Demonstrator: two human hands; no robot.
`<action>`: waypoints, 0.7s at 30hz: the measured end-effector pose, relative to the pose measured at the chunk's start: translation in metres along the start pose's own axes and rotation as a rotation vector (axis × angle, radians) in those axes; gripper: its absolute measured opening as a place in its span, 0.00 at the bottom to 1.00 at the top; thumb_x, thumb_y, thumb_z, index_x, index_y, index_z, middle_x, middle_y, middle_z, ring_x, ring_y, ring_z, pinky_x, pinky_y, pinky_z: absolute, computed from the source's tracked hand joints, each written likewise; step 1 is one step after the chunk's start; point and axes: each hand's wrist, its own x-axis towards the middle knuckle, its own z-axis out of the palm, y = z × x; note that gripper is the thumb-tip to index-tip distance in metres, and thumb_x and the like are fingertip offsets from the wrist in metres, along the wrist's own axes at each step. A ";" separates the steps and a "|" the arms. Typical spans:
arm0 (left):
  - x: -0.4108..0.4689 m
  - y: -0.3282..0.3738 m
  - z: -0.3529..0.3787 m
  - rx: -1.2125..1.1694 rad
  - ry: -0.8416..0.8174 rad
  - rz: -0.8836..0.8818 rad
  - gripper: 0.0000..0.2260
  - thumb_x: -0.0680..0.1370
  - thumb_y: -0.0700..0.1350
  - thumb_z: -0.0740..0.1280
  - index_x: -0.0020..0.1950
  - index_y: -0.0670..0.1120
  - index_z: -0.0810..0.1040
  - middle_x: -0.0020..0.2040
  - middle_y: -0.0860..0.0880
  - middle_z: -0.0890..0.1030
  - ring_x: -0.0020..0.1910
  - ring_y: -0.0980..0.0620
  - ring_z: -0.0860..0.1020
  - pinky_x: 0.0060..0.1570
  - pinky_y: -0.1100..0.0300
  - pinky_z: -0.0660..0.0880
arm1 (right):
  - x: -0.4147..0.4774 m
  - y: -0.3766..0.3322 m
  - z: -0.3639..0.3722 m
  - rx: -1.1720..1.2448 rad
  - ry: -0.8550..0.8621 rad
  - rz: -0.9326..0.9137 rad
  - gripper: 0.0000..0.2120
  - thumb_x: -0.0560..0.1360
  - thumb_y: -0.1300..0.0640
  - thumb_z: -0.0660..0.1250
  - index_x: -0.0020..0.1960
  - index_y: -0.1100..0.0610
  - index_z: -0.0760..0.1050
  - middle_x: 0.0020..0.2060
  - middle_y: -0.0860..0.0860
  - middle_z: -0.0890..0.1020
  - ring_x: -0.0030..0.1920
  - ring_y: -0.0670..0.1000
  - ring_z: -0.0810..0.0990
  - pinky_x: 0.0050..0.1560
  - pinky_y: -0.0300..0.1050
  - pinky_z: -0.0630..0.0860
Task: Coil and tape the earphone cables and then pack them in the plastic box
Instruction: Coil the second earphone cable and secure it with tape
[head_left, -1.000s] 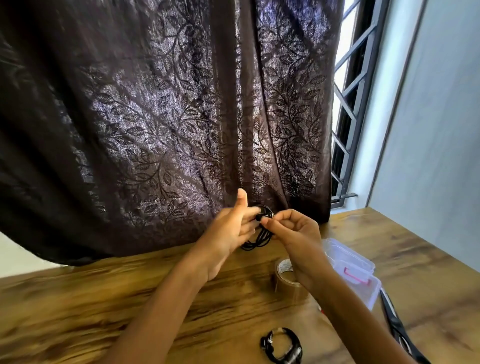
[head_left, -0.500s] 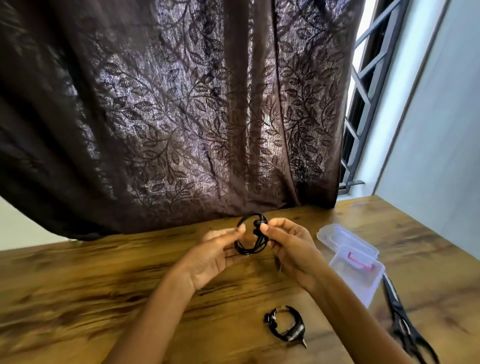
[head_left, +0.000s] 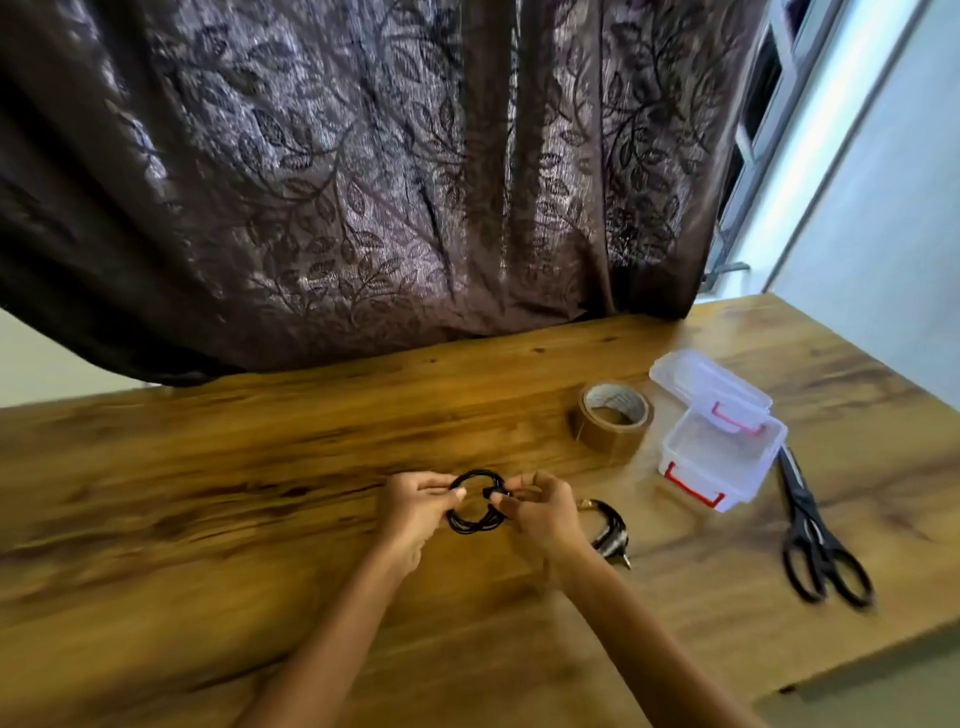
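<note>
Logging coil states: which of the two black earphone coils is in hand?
The coiled cable pinched between the left hand and right hand. The second coil lies on the table, partly hidden behind the right hand.

A dark leaf-patterned curtain (head_left: 363, 182) hangs behind the wooden table (head_left: 208, 493); black scissors (head_left: 815, 530) lie near its right edge, a pale wall (head_left: 893, 234) rising just beyond.

On the table (head_left: 260, 467), the tape roll (head_left: 613, 422) sits just left of the plastic box (head_left: 723, 457), scissors (head_left: 816, 538) right of it.
</note>
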 end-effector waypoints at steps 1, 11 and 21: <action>0.000 -0.006 0.000 0.039 0.023 0.005 0.09 0.71 0.34 0.71 0.51 0.36 0.79 0.43 0.43 0.81 0.39 0.50 0.79 0.38 0.62 0.77 | -0.001 0.007 0.003 -0.031 0.019 0.004 0.08 0.70 0.66 0.71 0.42 0.59 0.73 0.42 0.58 0.82 0.45 0.57 0.81 0.49 0.52 0.78; 0.004 -0.040 0.001 0.318 0.082 0.105 0.08 0.72 0.41 0.71 0.50 0.41 0.82 0.48 0.44 0.83 0.41 0.52 0.77 0.41 0.62 0.71 | -0.013 0.041 0.015 -0.213 0.141 -0.026 0.11 0.67 0.60 0.75 0.37 0.53 0.73 0.40 0.55 0.83 0.38 0.50 0.80 0.40 0.45 0.77; 0.004 -0.046 0.003 0.413 0.103 0.158 0.09 0.72 0.47 0.71 0.50 0.46 0.81 0.47 0.50 0.82 0.46 0.53 0.79 0.46 0.59 0.76 | -0.022 0.048 0.005 -0.261 0.166 -0.121 0.07 0.67 0.58 0.75 0.38 0.55 0.76 0.33 0.48 0.80 0.33 0.44 0.76 0.33 0.35 0.73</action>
